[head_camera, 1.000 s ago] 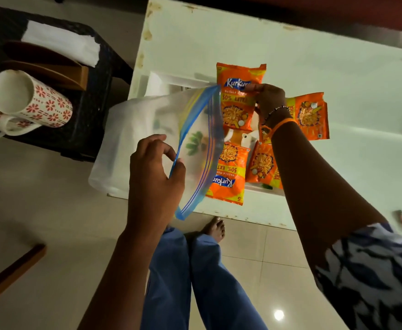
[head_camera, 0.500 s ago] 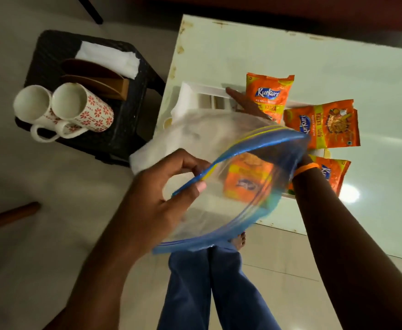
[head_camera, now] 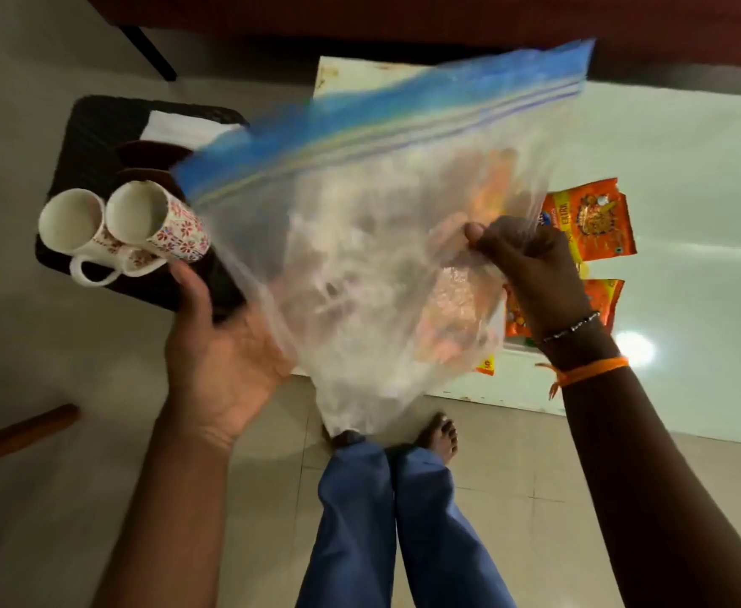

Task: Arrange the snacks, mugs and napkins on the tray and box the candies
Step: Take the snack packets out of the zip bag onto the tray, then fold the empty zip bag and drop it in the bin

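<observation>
A large clear zip-top bag (head_camera: 360,265) with a blue seal strip fills the middle of the view, blurred and tilted — the strip runs up toward the right. Behind it stands a white table (head_camera: 689,177), its near edge chipped. To the left sits a black woven stool (head_camera: 92,138). On the tiled floor (head_camera: 513,467) below — 2 blue trouser legs (head_camera: 386,520) and bare feet. A brown wooden bar (head_camera: 17,432) lies at far left.

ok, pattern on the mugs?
White with red flower print on the outside, plain white inside. Both mugs lie on their sides, clearest in the head view.
</observation>
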Motion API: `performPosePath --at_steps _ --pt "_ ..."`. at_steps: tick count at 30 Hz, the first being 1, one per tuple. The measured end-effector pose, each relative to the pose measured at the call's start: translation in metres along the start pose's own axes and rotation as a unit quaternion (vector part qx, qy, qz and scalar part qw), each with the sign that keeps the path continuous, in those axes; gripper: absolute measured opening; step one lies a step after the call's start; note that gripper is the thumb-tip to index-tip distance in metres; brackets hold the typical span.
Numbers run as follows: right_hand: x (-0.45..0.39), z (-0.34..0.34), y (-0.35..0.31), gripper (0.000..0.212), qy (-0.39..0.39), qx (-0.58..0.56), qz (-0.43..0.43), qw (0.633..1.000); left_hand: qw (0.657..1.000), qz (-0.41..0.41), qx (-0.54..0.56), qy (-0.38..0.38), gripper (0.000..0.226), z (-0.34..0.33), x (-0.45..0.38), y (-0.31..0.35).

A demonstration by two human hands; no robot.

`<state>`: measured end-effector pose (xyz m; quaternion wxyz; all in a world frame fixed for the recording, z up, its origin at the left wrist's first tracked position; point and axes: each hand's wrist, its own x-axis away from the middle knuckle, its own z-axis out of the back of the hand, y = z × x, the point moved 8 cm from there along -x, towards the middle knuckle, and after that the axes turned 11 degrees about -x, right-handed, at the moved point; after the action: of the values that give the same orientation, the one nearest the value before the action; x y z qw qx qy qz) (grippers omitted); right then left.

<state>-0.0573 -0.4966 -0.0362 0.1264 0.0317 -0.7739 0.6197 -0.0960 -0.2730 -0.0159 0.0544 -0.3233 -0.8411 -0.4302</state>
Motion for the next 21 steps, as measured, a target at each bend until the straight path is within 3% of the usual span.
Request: performPosePath --at_steps 3,4,7,9,11,13,15,16,18,21 --pt "0.019 0.018 0.011 0.029 0.081 0.018 -0.008 0.997 0.989 0.088 -0.110 0.037 0.093 0.000 0.001 -0.033" --pt "0.025 0.023 0.017 0.029 0.094 0.027 -0.019 0.995 0.980 0.096 -0.166 0.057 0.086 0.000 -0.002 -0.039" --pt "0.040 0.033 0.023 0.025 0.136 0.053 -0.045 0.988 0.939 0.066 -0.305 0.145 0.036 0.008 -0.013 -0.039" --pt "0.049 0.046 0.024 0.021 0.180 0.070 -0.037 0.981 0.920 0.048 -0.329 0.205 0.018 0.015 -0.020 -0.035" --pt "0.057 0.062 0.021 0.007 0.238 0.096 -0.014 0.966 0.908 0.032 -0.330 0.257 0.035 0.021 -0.025 -0.031" --pt "0.065 0.072 0.017 0.015 0.280 0.095 0.007 0.955 0.893 0.017 -0.337 0.298 0.036 0.023 -0.029 -0.030" --pt "0.069 0.073 0.014 0.025 0.265 0.094 0.023 0.959 0.878 -0.004 -0.350 0.326 0.020 0.021 -0.032 -0.032" --pt "0.070 0.073 0.011 0.031 0.249 0.095 0.029 0.963 0.874 -0.020 -0.355 0.330 0.014 0.020 -0.033 -0.031" --pt "0.071 0.076 0.005 0.042 0.211 0.107 0.031 0.971 0.876 -0.067 -0.355 0.319 0.025 0.018 -0.033 -0.025" --pt "0.079 0.084 0.001 0.049 0.150 0.156 0.002 0.976 0.880 -0.099 -0.419 0.199 0.050 0.003 -0.040 -0.018"
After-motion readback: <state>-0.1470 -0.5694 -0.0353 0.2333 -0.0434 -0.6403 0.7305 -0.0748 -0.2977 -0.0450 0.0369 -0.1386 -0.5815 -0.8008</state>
